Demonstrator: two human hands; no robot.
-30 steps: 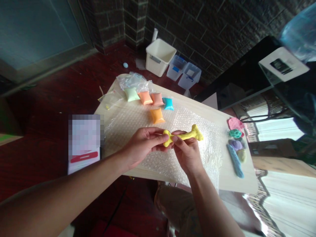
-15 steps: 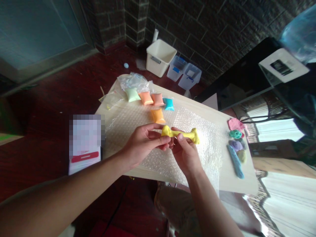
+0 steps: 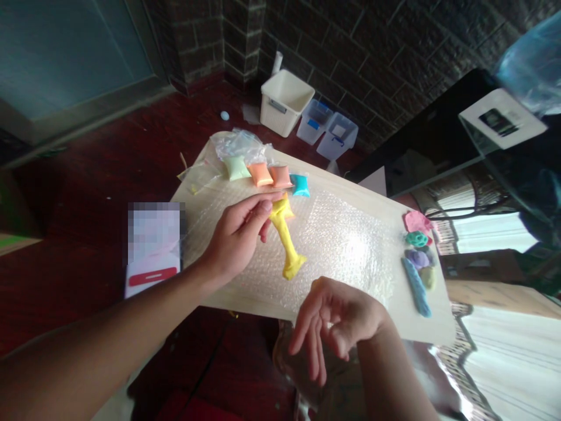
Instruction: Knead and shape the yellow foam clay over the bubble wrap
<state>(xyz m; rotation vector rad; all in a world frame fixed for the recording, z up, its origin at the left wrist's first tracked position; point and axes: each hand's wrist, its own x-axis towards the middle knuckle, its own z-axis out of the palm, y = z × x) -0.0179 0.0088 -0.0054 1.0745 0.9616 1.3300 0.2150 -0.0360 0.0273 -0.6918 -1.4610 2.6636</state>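
A bone-shaped piece of yellow modelling clay (image 3: 287,241) hangs from my left hand (image 3: 236,234), pinched at its upper end between thumb and fingers. Its narrow middle slants down to a flared lower end above the bubble wrap (image 3: 333,234). My right hand (image 3: 335,321) is apart from the clay, near the front table edge, with its fingers loosely spread and pointing down; nothing is in it. Behind the clay's upper end, an orange clay packet (image 3: 288,209) is partly hidden.
Along the table's (image 3: 350,180) back lie a pale green packet (image 3: 237,168), two peach-orange packets (image 3: 262,174) and a blue packet (image 3: 300,185). Several clay pieces, including a blue roll (image 3: 416,286) and a pink lump (image 3: 417,222), lie at right. A white bin (image 3: 280,111) stands on the floor.
My right hand has let go of the yellow clay and moved down toward me. In my left hand the clay has swung from nearly level to hanging downward, slightly further left.
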